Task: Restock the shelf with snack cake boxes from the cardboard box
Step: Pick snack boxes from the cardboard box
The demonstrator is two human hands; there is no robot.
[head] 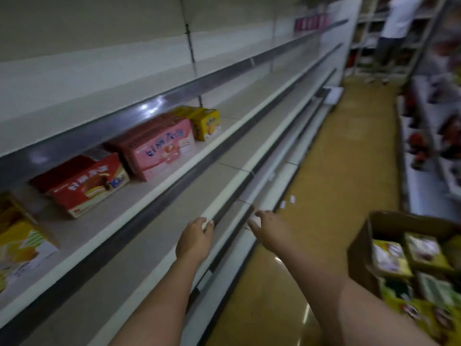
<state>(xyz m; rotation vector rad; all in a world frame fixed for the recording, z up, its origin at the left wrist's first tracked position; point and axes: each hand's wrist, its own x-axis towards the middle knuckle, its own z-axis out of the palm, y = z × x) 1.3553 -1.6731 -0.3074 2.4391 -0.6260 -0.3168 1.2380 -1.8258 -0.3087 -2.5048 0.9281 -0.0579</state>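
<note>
A glossy yellow-brown floor (331, 171) is seen running down the aisle. Small white scraps (292, 199) are scattered on it near the base of the left-hand unit. At the far end of the aisle a person in a white top (396, 18) is seen standing, blurred. Along the right edge, white racks (424, 186) are stocked with blurred red goods (417, 143). A pink sign (310, 22) is fixed high on the far left panel.
</note>
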